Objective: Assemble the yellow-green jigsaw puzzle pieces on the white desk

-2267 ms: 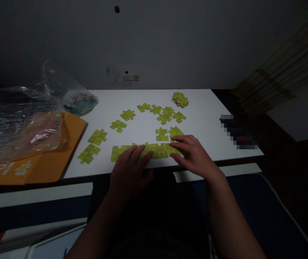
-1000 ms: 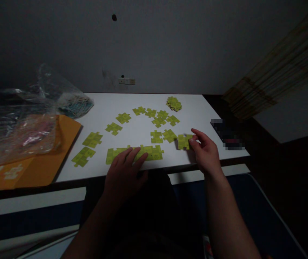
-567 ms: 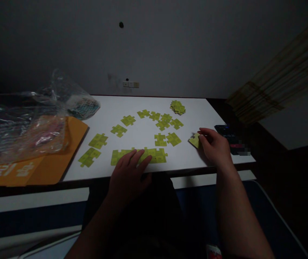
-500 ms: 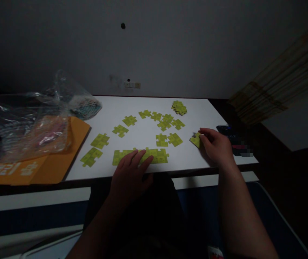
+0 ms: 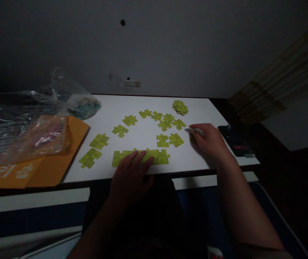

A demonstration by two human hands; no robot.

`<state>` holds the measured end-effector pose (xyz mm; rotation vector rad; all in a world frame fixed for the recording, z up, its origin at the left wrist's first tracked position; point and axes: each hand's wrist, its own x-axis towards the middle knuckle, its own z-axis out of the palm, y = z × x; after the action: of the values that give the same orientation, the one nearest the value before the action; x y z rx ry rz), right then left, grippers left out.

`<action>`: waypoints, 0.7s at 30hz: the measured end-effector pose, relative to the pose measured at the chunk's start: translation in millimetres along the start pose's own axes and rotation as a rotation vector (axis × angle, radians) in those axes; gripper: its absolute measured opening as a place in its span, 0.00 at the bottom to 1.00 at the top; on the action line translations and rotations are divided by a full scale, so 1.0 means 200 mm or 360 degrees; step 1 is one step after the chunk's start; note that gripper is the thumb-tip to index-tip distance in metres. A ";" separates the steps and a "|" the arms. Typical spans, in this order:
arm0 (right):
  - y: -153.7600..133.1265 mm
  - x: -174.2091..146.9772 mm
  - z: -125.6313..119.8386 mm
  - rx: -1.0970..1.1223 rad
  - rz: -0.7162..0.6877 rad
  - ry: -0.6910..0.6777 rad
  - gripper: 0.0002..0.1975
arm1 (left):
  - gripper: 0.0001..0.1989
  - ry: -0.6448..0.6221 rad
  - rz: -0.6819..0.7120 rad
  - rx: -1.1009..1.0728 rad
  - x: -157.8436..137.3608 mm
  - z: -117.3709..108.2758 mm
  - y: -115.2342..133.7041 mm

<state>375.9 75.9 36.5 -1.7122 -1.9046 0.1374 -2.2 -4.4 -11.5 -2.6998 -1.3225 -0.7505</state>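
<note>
White lettering (image 5: 23,170) on orange folder (image 5: 58,154), too unclear to read.

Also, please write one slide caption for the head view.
Left hand resting on a joined strip, right hand holding a tilted puzzle piece.

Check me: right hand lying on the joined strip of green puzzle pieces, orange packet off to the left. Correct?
Wrong hand: the left hand lies on the joined strip. The head view shows the right hand apart from it, farther right. The orange packet is off to the left.
</note>
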 end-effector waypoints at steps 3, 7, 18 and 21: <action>-0.10 -0.02 0.01 0.0185 -0.0192 -0.0272 0.23 | 0.28 0.0010 -0.0003 0.0005 0.00 0.00 0.00; -0.18 -0.05 0.04 0.0173 -0.0353 -0.0491 0.29 | 0.29 -0.0005 -0.0020 -0.0005 0.00 0.00 0.00; -0.19 -0.14 0.04 0.0181 -0.0334 -0.0407 0.29 | 0.28 -0.0058 -0.0048 -0.0029 0.01 -0.02 0.01; -0.20 -0.21 0.05 0.0190 -0.0335 -0.0361 0.26 | 0.28 -0.0077 -0.0060 -0.0028 0.01 -0.02 0.01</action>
<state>337.1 32.4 32.3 -1.4585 -2.1810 0.3701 -1.1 -5.9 -6.5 -2.7305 -1.3870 -0.7079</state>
